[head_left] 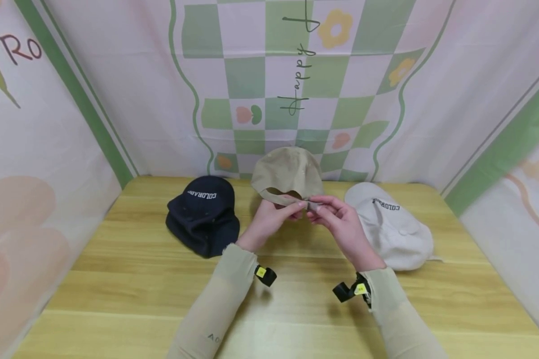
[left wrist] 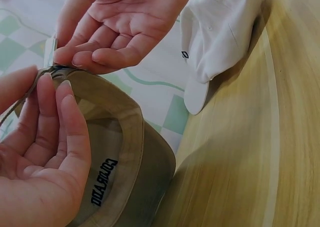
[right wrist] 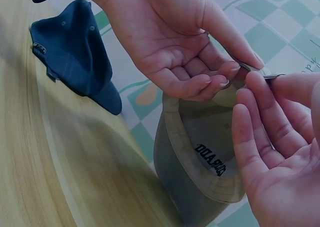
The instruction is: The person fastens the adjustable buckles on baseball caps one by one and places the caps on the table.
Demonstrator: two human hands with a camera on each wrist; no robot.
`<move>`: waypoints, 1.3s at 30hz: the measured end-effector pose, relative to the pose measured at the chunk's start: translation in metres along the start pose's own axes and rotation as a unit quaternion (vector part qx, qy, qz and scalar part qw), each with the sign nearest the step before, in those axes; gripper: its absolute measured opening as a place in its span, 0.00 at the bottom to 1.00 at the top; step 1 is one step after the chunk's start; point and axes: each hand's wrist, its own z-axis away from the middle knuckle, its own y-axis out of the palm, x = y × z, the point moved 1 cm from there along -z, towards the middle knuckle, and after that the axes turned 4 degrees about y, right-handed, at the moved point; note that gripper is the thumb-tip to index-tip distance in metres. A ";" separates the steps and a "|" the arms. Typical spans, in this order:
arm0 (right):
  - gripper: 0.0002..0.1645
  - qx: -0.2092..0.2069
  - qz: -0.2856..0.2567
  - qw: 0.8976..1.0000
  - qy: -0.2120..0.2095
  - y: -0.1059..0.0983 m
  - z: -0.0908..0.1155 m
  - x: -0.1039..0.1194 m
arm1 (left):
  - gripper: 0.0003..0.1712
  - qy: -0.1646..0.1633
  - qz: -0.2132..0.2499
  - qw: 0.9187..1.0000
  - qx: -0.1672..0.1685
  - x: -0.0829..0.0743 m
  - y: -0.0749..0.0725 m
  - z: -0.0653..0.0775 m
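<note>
A khaki baseball cap (head_left: 287, 167) is held up above the middle of the table, its back opening towards me. My left hand (head_left: 271, 219) pinches the cap's back strap between thumb and fingers. Close beside it, my right hand (head_left: 339, 219) pinches the strap's other part near the buckle (head_left: 309, 203). In the left wrist view the inside of the khaki cap (left wrist: 112, 152) shows, with the lettering seen reversed from within. The fingertips of both hands meet at the strap in the right wrist view, above the cap's sweatband (right wrist: 187, 157).
A navy cap (head_left: 204, 214) with white COLORADO lettering lies on the wooden table (head_left: 287, 309) at the left. At the right lies an off-white cap (head_left: 400, 237) with dark lettering. A printed checkered curtain (head_left: 244, 77) hangs behind the table's back edge.
</note>
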 end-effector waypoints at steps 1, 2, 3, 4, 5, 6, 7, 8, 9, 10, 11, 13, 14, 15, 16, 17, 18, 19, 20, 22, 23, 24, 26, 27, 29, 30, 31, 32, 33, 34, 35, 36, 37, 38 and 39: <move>0.14 -0.005 0.002 1.000 0.000 0.000 0.000 0.000 | 0.10 0.001 -0.001 1.000 0.001 0.000 0.000 0.000; 0.12 -0.008 0.004 1.000 0.000 0.000 0.000 0.000 | 0.11 0.003 -0.002 1.000 0.002 -0.001 0.000 0.000; 0.10 -0.011 0.006 1.000 0.000 0.000 0.000 0.001 | 0.11 0.003 -0.004 1.000 0.004 -0.001 0.000 0.000; 0.09 -0.014 0.008 1.000 0.000 -0.001 0.000 0.001 | 0.11 0.004 -0.004 1.000 0.005 -0.001 0.001 0.000; 0.08 -0.016 0.011 1.000 0.000 -0.001 0.000 0.001 | 0.11 0.004 -0.004 1.000 0.006 -0.002 0.001 0.000; 0.07 -0.018 0.015 1.000 0.000 -0.001 0.000 0.001 | 0.11 0.003 -0.004 1.000 0.006 -0.002 0.001 0.000; 0.07 -0.019 0.019 1.000 0.000 -0.001 0.000 0.001 | 0.11 0.002 -0.005 1.000 0.007 -0.002 0.001 0.000; 0.07 -0.021 0.024 0.999 0.000 -0.001 0.000 0.001 | 0.11 0.001 -0.005 1.000 0.007 -0.003 0.001 0.001; 0.08 -0.022 0.029 0.999 0.000 -0.002 0.001 0.000 | 0.11 -0.001 -0.005 1.000 0.007 -0.003 0.001 0.001; 0.08 -0.023 0.034 0.999 -0.001 -0.001 0.001 0.000 | 0.11 -0.001 -0.005 1.000 0.006 -0.003 0.001 0.001; 0.09 -0.024 0.040 0.999 -0.001 -0.001 0.001 0.000 | 0.11 -0.001 -0.006 1.000 0.006 -0.003 0.001 0.002; 0.09 -0.031 0.049 0.998 -0.001 -0.001 0.000 0.000 | 0.11 0.001 -0.007 1.000 0.006 -0.003 0.001 0.002; 0.09 -0.036 0.053 0.998 -0.001 0.000 0.000 0.001 | 0.11 0.003 -0.006 1.000 0.003 -0.003 0.001 0.002; 0.09 -0.043 0.055 0.998 -0.001 0.001 0.000 0.001 | 0.11 0.003 -0.004 1.000 0.000 -0.002 0.000 0.002; 0.09 -0.050 0.056 0.997 -0.001 0.001 0.000 0.001 | 0.12 0.003 -0.001 1.000 -0.005 -0.002 -0.001 0.002; 0.09 -0.058 0.055 0.997 -0.001 0.002 0.000 0.002 | 0.12 0.002 0.006 1.000 -0.012 -0.001 -0.001 0.002; 0.09 -0.065 0.055 0.996 -0.001 0.002 0.000 0.002 | 0.13 -0.002 0.015 1.000 -0.020 -0.001 -0.002 0.002; 0.09 -0.072 0.053 0.996 -0.001 0.003 -0.001 0.003 | 0.13 -0.006 0.024 0.999 -0.029 0.000 -0.003 0.003; 0.08 -0.077 0.050 0.996 -0.002 0.003 -0.001 0.003 | 0.15 -0.010 0.033 0.999 -0.039 0.000 -0.004 0.003; 0.07 -0.082 0.044 0.996 -0.003 0.003 -0.001 0.003 | 0.18 -0.019 0.049 0.997 -0.057 -0.001 -0.006 0.002; 0.07 -0.083 0.042 0.996 -0.004 0.003 -0.001 0.003 | 0.20 -0.022 0.056 0.996 -0.064 0.000 -0.007 0.002; 0.07 -0.084 0.039 0.996 -0.005 0.003 -0.001 0.003 | 0.23 -0.025 0.059 0.996 -0.068 -0.001 -0.007 0.002; 0.07 -0.086 0.035 0.996 -0.008 0.003 -0.002 0.003 | 0.27 -0.027 0.063 0.995 -0.074 -0.001 -0.008 0.002; 0.07 -0.086 0.033 0.996 -0.009 0.003 -0.002 0.003 | 0.28 -0.027 0.066 0.995 -0.076 -0.002 -0.008 0.002; 0.07 -0.085 0.029 0.996 -0.012 0.003 -0.002 0.002 | 0.31 -0.027 0.070 0.994 -0.076 -0.002 -0.008 0.002; 0.07 -0.086 0.026 0.996 -0.012 0.003 -0.002 0.002 | 0.32 -0.025 0.069 0.994 -0.077 -0.003 -0.008 0.002; 0.07 -0.086 0.024 0.996 -0.013 0.003 -0.002 0.002 | 0.33 -0.022 0.068 0.994 -0.079 -0.003 -0.008 0.002; 0.08 -0.086 0.022 0.996 -0.013 0.003 -0.002 0.002 | 0.34 -0.018 0.066 0.994 -0.080 -0.004 -0.008 0.002; 0.08 -0.086 0.021 0.996 -0.014 0.004 -0.003 0.002 | 0.34 -0.014 0.063 0.994 -0.083 -0.005 -0.008 0.003; 0.07 -0.088 0.021 0.996 -0.015 0.004 -0.003 0.002 | 0.33 -0.010 0.061 0.994 -0.087 -0.005 -0.008 0.003; 0.07 -0.090 0.021 0.996 -0.017 0.004 -0.003 0.002 | 0.33 -0.005 0.060 0.994 -0.092 -0.006 -0.008 0.003; 0.07 -0.093 0.022 0.995 -0.018 0.004 -0.003 0.002 | 0.31 0.000 0.059 0.993 -0.099 -0.006 -0.008 0.003; 0.06 -0.095 0.024 0.995 -0.020 0.004 -0.004 0.002 | 0.30 0.004 0.057 0.992 -0.108 -0.006 -0.008 0.003; 0.06 -0.097 0.025 0.995 -0.022 0.004 -0.004 0.003 | 0.28 0.007 0.057 0.991 -0.119 -0.007 -0.008 0.004; 0.05 -0.099 0.026 0.994 -0.024 0.004 -0.004 0.003 | 0.27 0.009 0.056 0.990 -0.130 -0.006 -0.009 0.004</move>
